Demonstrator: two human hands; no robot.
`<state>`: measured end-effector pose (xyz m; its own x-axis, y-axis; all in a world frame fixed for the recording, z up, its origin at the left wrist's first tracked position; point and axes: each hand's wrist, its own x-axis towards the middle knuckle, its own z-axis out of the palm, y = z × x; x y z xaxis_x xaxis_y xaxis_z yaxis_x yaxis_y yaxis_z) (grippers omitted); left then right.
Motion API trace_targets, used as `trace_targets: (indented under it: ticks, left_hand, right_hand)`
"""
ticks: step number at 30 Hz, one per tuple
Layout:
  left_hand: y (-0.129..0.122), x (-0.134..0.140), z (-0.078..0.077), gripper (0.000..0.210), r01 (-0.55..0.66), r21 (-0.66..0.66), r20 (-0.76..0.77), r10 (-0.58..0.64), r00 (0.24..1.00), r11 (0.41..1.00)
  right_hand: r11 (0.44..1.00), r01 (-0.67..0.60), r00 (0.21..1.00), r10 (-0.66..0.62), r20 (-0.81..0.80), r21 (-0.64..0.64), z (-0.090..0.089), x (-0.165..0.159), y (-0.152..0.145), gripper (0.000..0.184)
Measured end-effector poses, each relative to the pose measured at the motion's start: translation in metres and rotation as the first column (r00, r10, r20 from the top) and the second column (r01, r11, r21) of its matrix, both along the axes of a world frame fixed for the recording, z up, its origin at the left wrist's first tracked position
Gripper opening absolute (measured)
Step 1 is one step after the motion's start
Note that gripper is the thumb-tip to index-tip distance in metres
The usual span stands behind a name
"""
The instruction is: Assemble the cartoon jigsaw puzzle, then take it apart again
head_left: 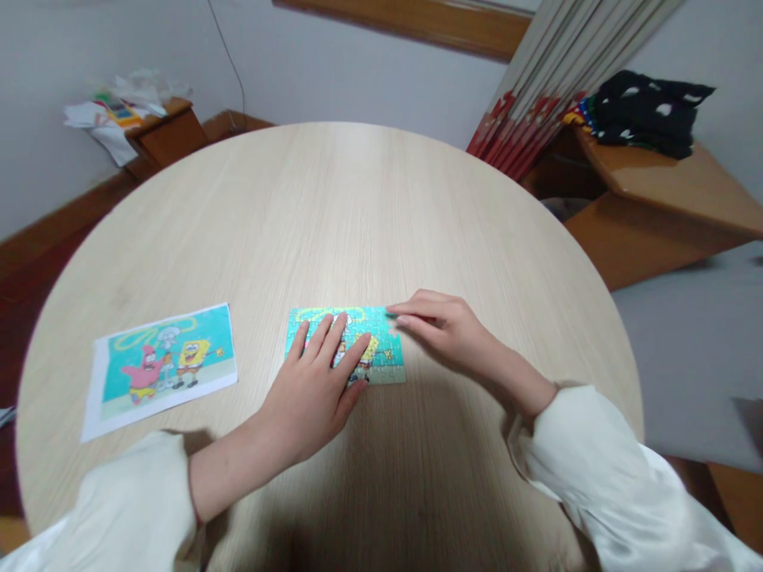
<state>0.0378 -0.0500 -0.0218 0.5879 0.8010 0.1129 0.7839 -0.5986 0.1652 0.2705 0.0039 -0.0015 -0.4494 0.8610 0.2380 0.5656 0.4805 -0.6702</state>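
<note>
A small jigsaw puzzle (390, 374) with a teal cartoon picture lies on the table, its pieces joined in a rectangle. A light, pale spot shows near its upper right edge. My left hand (319, 381) rests flat on the puzzle with its fingers spread, hiding much of the middle and left. At the upper right corner is my right hand (444, 322), thumb and index finger brought close together and touching the puzzle's edge. Whatever is between those fingertips is too small to make out.
A printed sheet (170, 361) with the same cartoon picture lies to the left on the round wooden table (358, 206). Beyond the table stand a small cabinet (170, 139) with papers, a curtain (524, 95) and a wooden stand (661, 179) bearing dark cloth (647, 115).
</note>
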Motion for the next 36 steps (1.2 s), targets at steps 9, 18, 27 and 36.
trace_targets:
  ticks: [9,18,27,36]
  left_hand:
    - [-0.001,0.001,0.0,0.044,-0.009,0.004,-0.007,0.009,1.0,1.0]
    - [0.0,0.0,-0.001,0.045,-0.005,0.034,-0.044,0.006,0.999,0.999]
    - [0.001,0.0,-0.001,0.045,-0.002,0.018,-0.043,0.003,0.999,1.0]
    - [0.001,0.001,-0.001,0.045,-0.012,0.019,-0.054,0.013,0.998,1.0]
  right_hand:
    - [0.937,0.347,0.93,-0.35,0.107,0.048,0.014,0.059,0.002,0.025]
    - [0.974,0.208,0.973,-0.196,0.125,-0.089,-0.003,0.063,0.003,0.024]
    - [0.975,0.199,0.973,-0.184,0.138,-0.102,-0.008,0.065,0.016,0.016]
    - [0.976,0.1,0.97,-0.053,0.236,-0.193,0.004,0.064,0.023,0.01]
